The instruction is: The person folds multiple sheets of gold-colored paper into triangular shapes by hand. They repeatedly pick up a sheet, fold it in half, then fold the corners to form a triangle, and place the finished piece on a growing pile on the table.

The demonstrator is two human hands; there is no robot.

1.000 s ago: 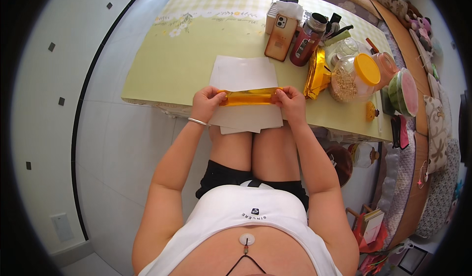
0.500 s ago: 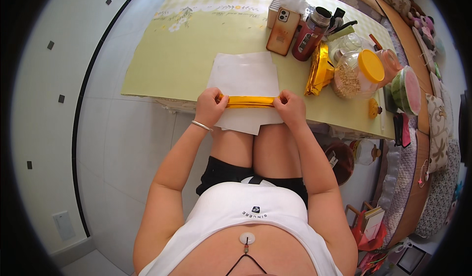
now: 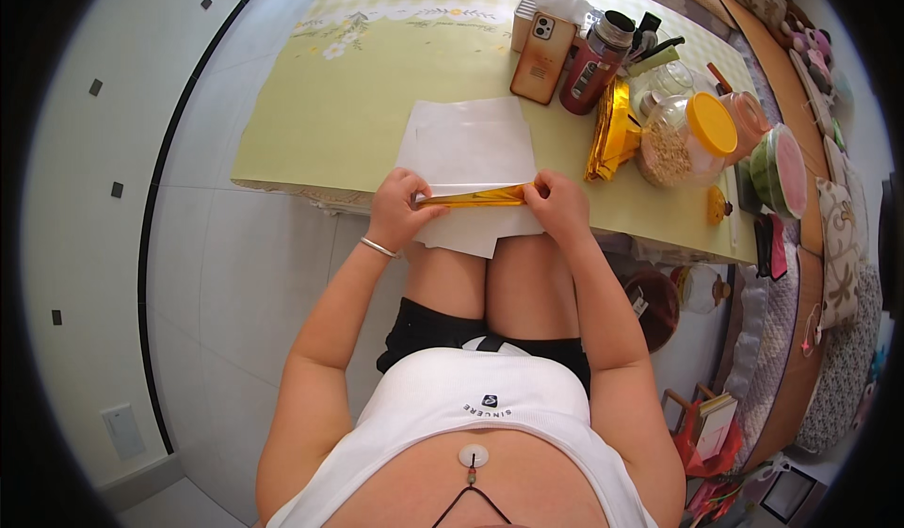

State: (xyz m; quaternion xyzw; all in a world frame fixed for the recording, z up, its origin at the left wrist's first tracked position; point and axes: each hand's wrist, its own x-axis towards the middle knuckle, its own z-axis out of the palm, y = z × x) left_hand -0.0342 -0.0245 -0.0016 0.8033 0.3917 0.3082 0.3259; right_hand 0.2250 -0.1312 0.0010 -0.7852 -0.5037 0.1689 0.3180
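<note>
A narrow folded strip of gold foil paper (image 3: pixel 478 199) stretches between my two hands at the table's near edge. Its upper edge now shows a whitish side. My left hand (image 3: pixel 400 206) pinches the strip's left end between thumb and fingers. At the other end, the thumb and fingers of my right hand (image 3: pixel 557 203) are closed on it. White paper sheets (image 3: pixel 476 147) lie under the strip, and their lower part hangs over the edge above my lap. To the right stands a bundle of folded gold foil pieces (image 3: pixel 610 137).
Behind the sheets, a phone (image 3: pixel 543 62) leans upright beside a dark red bottle (image 3: pixel 595 67). A yellow-lidded jar (image 3: pixel 670 147) of grains, a cut watermelon (image 3: pixel 780 172) and a small yellow object (image 3: pixel 718 206) occupy the right side. A brown bin (image 3: pixel 652 312) is below the table.
The strip has turned between my fingers, so a whitish face shows along its upper edge and less gold is visible. My left thumb has shifted along the lower edge.
</note>
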